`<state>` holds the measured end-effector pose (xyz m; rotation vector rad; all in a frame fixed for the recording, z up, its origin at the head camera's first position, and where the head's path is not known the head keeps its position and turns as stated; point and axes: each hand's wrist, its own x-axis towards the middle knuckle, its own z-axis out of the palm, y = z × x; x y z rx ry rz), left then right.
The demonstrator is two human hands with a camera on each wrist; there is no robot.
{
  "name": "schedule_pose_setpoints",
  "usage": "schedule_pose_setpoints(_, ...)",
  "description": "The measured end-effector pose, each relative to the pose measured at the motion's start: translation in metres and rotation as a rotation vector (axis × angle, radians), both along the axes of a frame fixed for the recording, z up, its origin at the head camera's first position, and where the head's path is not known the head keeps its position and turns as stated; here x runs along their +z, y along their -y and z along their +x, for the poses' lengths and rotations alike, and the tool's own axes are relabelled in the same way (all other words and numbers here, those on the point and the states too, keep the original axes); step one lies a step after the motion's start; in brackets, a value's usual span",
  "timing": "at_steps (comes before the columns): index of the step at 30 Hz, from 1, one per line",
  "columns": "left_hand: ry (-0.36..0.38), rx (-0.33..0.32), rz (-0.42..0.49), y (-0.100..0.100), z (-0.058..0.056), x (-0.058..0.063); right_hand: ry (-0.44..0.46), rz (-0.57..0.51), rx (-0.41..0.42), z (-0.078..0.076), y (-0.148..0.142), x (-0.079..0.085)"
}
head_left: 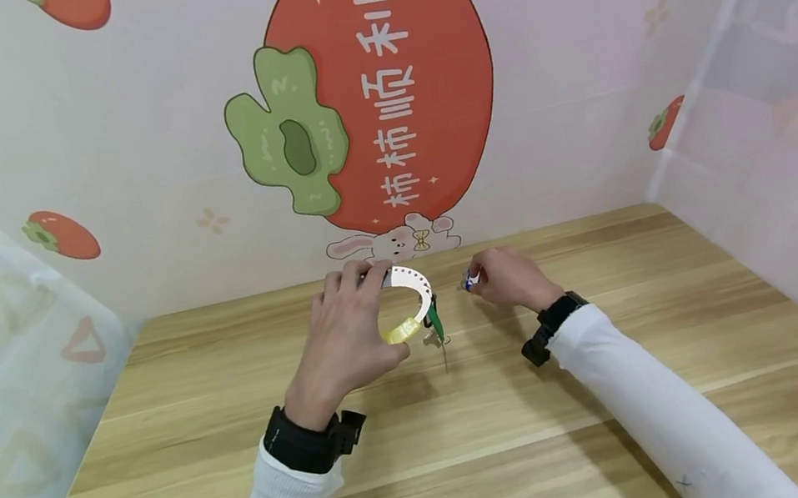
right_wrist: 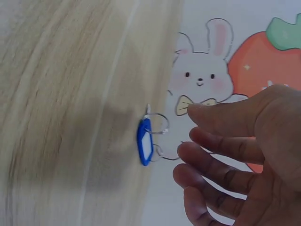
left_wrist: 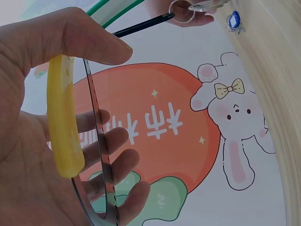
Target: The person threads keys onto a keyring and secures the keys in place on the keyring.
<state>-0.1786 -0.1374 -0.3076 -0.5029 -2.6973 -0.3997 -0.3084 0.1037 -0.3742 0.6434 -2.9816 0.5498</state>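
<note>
My left hand (head_left: 346,336) holds a ring-shaped band, white with a row of small holes (head_left: 414,281) and a yellow sleeve (head_left: 402,331) on one part. Its thumb lies at the yellow end, with the fingers across on the far side. Beside the band is a green strip (head_left: 435,322) with metal pieces; whether it hangs from the band cannot be told. At the back of the table, my right hand (head_left: 512,280) is close to a blue key tag (right_wrist: 145,141) with metal rings. In the right wrist view its loosely bent fingers stay apart from the tag.
The wooden table (head_left: 247,471) ends at an upright printed backdrop (head_left: 160,104) close behind both hands. Light cloth panels stand at the left (head_left: 0,377) and right (head_left: 794,146). Each wrist wears a black strap with a small camera.
</note>
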Motion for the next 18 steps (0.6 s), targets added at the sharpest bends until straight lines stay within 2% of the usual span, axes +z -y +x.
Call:
schedule_pose_setpoints(8,0.01,0.007,-0.013,-0.001,0.0,0.001,0.016,0.053,-0.054,-0.008,0.012,0.0)
schedule_pose_setpoints(18,0.02,0.009,-0.016,-0.001,0.002,0.001,0.102,0.052,-0.131,-0.013,0.021,-0.005)
